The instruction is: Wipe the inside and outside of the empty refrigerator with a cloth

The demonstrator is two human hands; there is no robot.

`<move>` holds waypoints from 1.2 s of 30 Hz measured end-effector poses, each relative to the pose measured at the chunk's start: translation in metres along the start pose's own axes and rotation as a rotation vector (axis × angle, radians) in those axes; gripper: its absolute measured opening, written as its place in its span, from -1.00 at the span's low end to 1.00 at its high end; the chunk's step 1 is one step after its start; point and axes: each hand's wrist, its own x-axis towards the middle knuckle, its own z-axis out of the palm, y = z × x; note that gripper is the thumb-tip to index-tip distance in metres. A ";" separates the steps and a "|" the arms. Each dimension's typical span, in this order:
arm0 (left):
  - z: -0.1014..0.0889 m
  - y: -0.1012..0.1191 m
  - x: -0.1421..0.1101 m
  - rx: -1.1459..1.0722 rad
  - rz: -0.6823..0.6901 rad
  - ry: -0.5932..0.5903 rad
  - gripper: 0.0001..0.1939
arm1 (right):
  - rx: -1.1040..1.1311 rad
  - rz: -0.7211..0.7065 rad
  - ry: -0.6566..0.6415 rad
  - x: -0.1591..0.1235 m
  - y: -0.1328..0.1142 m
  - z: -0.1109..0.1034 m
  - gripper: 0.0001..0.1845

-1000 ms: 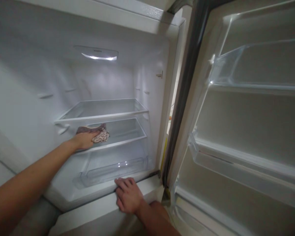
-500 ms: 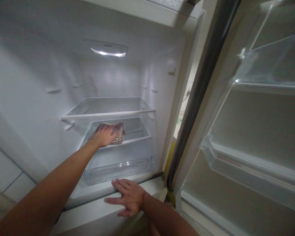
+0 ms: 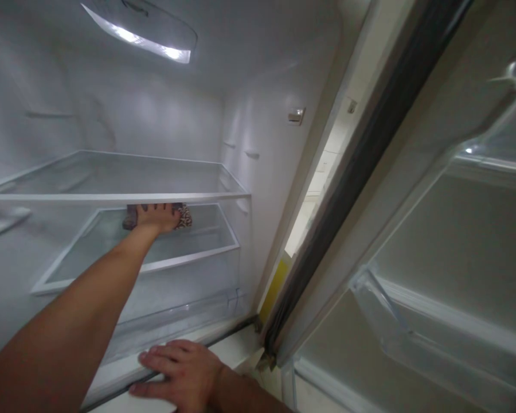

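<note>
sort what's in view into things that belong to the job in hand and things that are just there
In the job:
- cloth, under the left hand
- lower shelf, beneath the cloth
- front edge, where the right hand rests

Just there:
- upper shelf
- lamp
- clear drawer
- door
- door bin

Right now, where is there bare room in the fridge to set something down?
Upper shelf between back wall and front rim; lower shelf between cloth and right rim. Crowded: beneath left hand and forearm, and the front ledge under right hand.
</note>
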 end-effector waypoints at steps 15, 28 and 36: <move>-0.027 0.017 -0.121 0.069 0.258 -0.058 -0.35 | 0.091 0.023 0.048 -0.002 -0.004 0.014 -0.07; -0.030 -0.031 -0.063 0.069 -0.113 -0.030 -0.32 | 0.000 0.031 0.057 0.001 0.000 -0.007 -0.21; 0.001 0.060 -0.004 -0.020 0.041 -0.033 -0.36 | -0.115 0.043 -0.008 0.006 0.000 -0.014 -0.51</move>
